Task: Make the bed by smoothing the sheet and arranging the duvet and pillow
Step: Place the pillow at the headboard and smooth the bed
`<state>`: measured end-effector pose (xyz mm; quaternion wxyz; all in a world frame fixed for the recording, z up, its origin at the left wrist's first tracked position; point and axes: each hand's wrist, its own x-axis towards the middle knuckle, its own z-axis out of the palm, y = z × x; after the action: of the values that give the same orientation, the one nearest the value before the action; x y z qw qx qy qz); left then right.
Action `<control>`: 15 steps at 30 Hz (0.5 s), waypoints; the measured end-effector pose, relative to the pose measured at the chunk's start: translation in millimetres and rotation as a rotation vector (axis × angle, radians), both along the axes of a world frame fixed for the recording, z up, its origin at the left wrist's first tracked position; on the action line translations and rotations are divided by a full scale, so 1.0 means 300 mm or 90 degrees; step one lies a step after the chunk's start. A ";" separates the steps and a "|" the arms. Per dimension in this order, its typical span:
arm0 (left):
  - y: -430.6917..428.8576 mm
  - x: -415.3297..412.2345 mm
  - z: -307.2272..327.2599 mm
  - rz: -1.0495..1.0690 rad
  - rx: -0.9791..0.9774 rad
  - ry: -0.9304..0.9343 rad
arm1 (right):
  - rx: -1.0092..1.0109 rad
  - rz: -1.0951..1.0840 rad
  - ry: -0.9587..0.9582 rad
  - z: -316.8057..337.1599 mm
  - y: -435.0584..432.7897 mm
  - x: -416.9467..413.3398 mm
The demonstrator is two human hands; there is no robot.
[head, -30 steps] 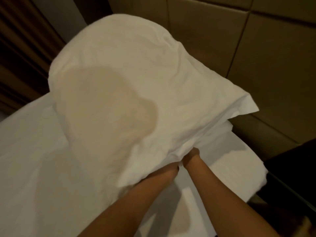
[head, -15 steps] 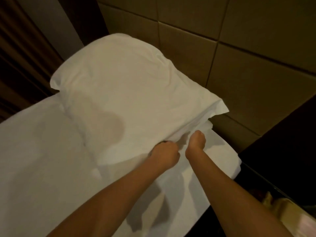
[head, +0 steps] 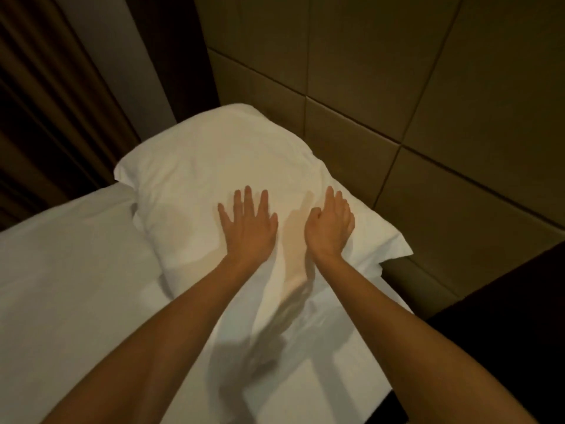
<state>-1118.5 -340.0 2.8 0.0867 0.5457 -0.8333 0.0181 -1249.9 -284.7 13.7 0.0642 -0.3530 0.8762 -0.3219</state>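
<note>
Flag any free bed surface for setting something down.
Free: wide sheet left of the pillow, toward the curtain; narrower strip between the forearms. Crowded: pillow top, left hand and right hand flat on it, headboard close behind.

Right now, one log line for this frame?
step: pillow | left hand: open, flat on pillow | right hand: open, on pillow | pillow: on sheet, beside headboard

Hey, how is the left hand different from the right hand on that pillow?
The left hand has its fingers fanned wide; the right hand keeps its fingers close together. The left hand's thumb sticks out sideways, the right hand's thumb is bent inward. The left hand lies near the middle of the pillow, the right hand nearer the padded wall. Both rest palm-down on the pillow, gripping nothing.
</note>
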 end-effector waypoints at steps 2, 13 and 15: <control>-0.051 0.032 -0.066 0.042 0.105 -0.034 | 0.061 0.108 0.087 -0.009 -0.081 -0.005; -0.089 0.013 -0.147 0.024 0.039 0.020 | 0.123 0.124 0.119 -0.110 -0.439 -0.167; -0.180 0.000 -0.077 0.057 -0.015 0.048 | 0.042 0.201 0.182 -0.052 -0.544 -0.140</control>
<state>-1118.6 -394.1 -20.3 0.1236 0.5818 -0.8038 0.0108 -1292.0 -447.9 -1.8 0.0007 -0.5257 0.8203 -0.2254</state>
